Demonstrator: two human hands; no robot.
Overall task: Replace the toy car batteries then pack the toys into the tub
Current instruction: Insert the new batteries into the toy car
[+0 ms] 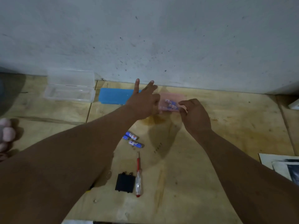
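Battery cover [124, 182], screwdriver [138, 178] nearest; both hands' fingers [186, 103] seemingly pinch pink battery case [171, 101] near wall edge.

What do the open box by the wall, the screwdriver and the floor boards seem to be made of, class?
Open box: clear glossy plastic, seemingly; the floor shows through it.
Screwdriver: see-through plastic handle with a red core; the shaft looks red-sleeved, its tip perhaps metal.
Floor boards: plywood probably, matt, with visible grain and seams.

Nothing can be read with any certainty. The three loose batteries [132, 139] at the middle of the surface [194, 167] carry white labels with red and blue marks, too blurred to make out. At about 3 o'clock from them, a row of small dark marks [158, 148], perhaps stamped characters, is illegible.
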